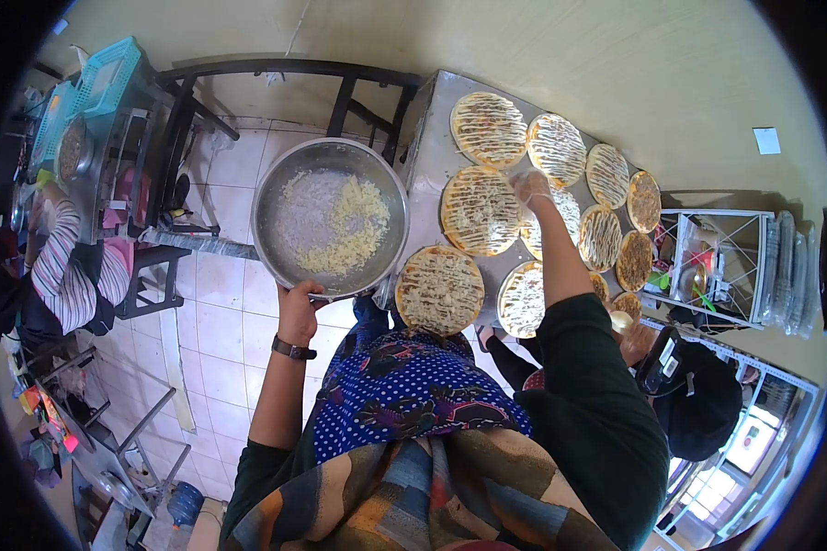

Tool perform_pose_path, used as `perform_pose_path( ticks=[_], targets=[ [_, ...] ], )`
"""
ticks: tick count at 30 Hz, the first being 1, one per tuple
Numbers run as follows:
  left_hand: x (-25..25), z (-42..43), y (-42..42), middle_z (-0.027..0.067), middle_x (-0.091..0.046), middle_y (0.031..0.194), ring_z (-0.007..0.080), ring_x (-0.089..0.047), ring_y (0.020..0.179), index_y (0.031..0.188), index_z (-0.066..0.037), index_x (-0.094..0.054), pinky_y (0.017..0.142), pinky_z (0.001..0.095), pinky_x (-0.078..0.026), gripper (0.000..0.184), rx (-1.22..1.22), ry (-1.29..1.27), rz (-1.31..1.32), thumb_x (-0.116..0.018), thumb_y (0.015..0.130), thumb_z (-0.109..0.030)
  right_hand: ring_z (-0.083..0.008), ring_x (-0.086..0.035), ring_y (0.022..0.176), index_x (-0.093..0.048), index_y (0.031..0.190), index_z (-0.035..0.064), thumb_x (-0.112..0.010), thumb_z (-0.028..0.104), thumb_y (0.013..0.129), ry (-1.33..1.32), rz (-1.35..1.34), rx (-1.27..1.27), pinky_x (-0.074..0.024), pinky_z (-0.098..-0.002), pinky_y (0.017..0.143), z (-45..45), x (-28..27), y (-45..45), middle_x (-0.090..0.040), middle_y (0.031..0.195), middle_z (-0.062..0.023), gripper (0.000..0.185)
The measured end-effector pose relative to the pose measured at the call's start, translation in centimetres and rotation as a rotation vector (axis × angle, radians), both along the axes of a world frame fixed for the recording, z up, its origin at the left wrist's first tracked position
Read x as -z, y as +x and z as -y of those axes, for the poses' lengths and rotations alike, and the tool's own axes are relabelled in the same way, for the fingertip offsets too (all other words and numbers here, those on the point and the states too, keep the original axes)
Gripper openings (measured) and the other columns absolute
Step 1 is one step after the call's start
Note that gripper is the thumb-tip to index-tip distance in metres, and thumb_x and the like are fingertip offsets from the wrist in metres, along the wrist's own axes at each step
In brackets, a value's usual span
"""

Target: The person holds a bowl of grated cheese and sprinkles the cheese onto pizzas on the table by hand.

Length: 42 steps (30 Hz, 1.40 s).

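My left hand point(297, 315) grips the near rim of a wide metal bowl point(268, 257), which is tilted toward me beside the table. Pale grated cheese point(349, 230) lies in the bowl, mostly on its right side. My right hand point(531, 190), in a thin clear glove, is over the round flatbreads with its fingers curled downward; what they hold is hidden. Just left of it is a flatbread point(480, 211) with dark and pale stripes and shreds on top. A similar flatbread point(438, 289) lies at the near table edge, shreds scattered over it.
Several more striped flatbreads point(489, 129) cover the metal table point(423, 197). At the right, another person's hand point(636, 344) is near the table. A co-worker in a striped sleeve point(60, 248) is at the left. A dark frame point(285, 66) stands by the wall, a white rack point(715, 266) at right.
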<state>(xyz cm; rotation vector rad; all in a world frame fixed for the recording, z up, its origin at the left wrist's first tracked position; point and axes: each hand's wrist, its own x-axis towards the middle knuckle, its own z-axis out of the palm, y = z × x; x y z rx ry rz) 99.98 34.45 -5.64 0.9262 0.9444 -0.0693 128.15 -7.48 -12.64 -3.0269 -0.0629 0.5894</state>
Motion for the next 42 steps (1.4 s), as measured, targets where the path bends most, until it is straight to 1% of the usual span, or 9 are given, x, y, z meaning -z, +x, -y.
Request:
perform_pose_path(
  ticks=[3, 8, 20, 25, 30, 32, 36, 38, 42],
  targets=[
    [-0.3, -0.3, -0.3, 0.0132, -0.050, 0.108, 0.0257, -0.056, 0.087, 0.123, -0.008, -0.032, 0.062, 0.0351, -0.054, 0.060, -0.009, 0.004, -0.013, -0.047, 0.068, 0.009, -0.0233, -0.063, 0.079, -0.070, 0.090, 0.0206, -0.056, 0.018, 0.078, 0.070, 0.038, -0.071, -0.0491, -0.0307, 0.074, -1.0, 1.0, 2.0, -0.066, 0.089, -0.0101, 0.018],
    [-0.8, -0.2, -0.5, 0.0140, -0.049, 0.111, 0.0270, -0.056, 0.090, 0.124, -0.007, -0.032, 0.065, 0.0361, -0.054, 0.061, -0.021, -0.015, 0.003, -0.046, 0.068, 0.010, -0.0260, -0.063, 0.081, -0.069, 0.090, 0.0133, -0.059, 0.012, 0.075, 0.324, -0.090, 0.089, -0.0485, -0.0318, 0.077, -5.9, -1.6, 1.3, -0.065, 0.090, -0.0127, 0.018],
    [0.2, -0.7, -0.8, 0.0136, -0.049, 0.108, 0.0264, -0.057, 0.088, 0.122, -0.007, -0.033, 0.062, 0.0365, -0.055, 0.060, 0.008, -0.046, 0.023, -0.048, 0.066, 0.009, -0.0281, -0.063, 0.078, -0.066, 0.094, 0.0085, -0.054, 0.009, 0.077, 0.346, 0.223, -0.273, -0.0486, -0.0324, 0.073, -6.9, -1.7, -5.6, -0.065, 0.085, -0.0156, 0.021],
    [-0.2, -0.3, -0.4, 0.0136, -0.049, 0.111, 0.0286, -0.055, 0.093, 0.123, -0.006, -0.034, 0.068, 0.0381, -0.055, 0.061, 0.031, -0.060, 0.038, -0.046, 0.066, 0.011, -0.0302, -0.061, 0.082, -0.067, 0.088, 0.0111, -0.061, 0.014, 0.071, 0.487, -0.225, 0.014, -0.0479, -0.0351, 0.075, -3.5, 0.4, -7.6, -0.064, 0.087, -0.0155, 0.018],
    [-0.1, 0.4, 0.2, 0.0131, -0.050, 0.109, 0.0265, -0.056, 0.090, 0.122, -0.006, -0.036, 0.063, 0.0368, -0.054, 0.059, 0.075, -0.069, 0.028, -0.047, 0.066, 0.009, -0.0250, -0.063, 0.077, -0.065, 0.094, 0.0093, -0.060, 0.005, 0.071, 0.348, 0.062, -0.145, -0.0488, -0.0318, 0.073, -4.1, -1.2, -10.0, -0.064, 0.090, -0.0141, 0.024],
    [-0.3, 1.0, 0.6, 0.0129, -0.051, 0.108, 0.0261, -0.056, 0.088, 0.122, -0.006, -0.036, 0.062, 0.0368, -0.053, 0.059, 0.109, -0.066, 0.027, -0.048, 0.066, 0.008, -0.0258, -0.062, 0.081, -0.061, 0.097, -0.0038, -0.058, -0.002, 0.077, 0.789, -0.119, 0.375, -0.0510, -0.0321, 0.069, -3.5, 1.0, -9.2, -0.061, 0.086, -0.0171, 0.020],
    [-0.6, 2.2, 1.2, 0.0124, -0.052, 0.103, 0.0244, -0.056, 0.084, 0.119, -0.006, -0.037, 0.059, 0.0352, -0.053, 0.056, 0.173, -0.064, 0.031, -0.048, 0.065, 0.005, -0.0261, -0.062, 0.083, -0.059, 0.100, -0.0040, -0.056, -0.005, 0.077, 1.179, -0.162, 0.475, -0.0541, -0.0302, 0.066, -8.5, -7.9, -10.4, -0.059, 0.087, -0.0182, 0.023],
    [-0.1, 2.8, 1.4, 0.0124, -0.052, 0.102, 0.0244, -0.056, 0.084, 0.118, -0.006, -0.037, 0.059, 0.0357, -0.053, 0.056, 0.203, -0.066, 0.046, -0.049, 0.065, 0.005, -0.0239, -0.063, 0.074, -0.047, 0.121, -0.0018, -0.050, -0.013, 0.073, 1.397, -0.257, 0.337, -0.0561, -0.0301, 0.061, -11.4, -10.3, -11.4, -0.059, 0.100, -0.0179, 0.049],
    [-0.8, 5.0, 2.0, 0.0129, -0.052, 0.102, 0.0245, -0.057, 0.083, 0.120, -0.006, -0.034, 0.058, 0.0348, -0.054, 0.059, 0.215, -0.094, 0.066, -0.049, 0.064, 0.007, -0.0254, -0.062, 0.080, -0.003, 0.141, 0.0142, -0.062, -0.008, 0.070, 1.136, -0.254, -0.220, -0.0564, -0.0302, 0.060, -19.0, -14.1, -13.8, -0.045, 0.121, -0.0194, 0.095]
  ],
)
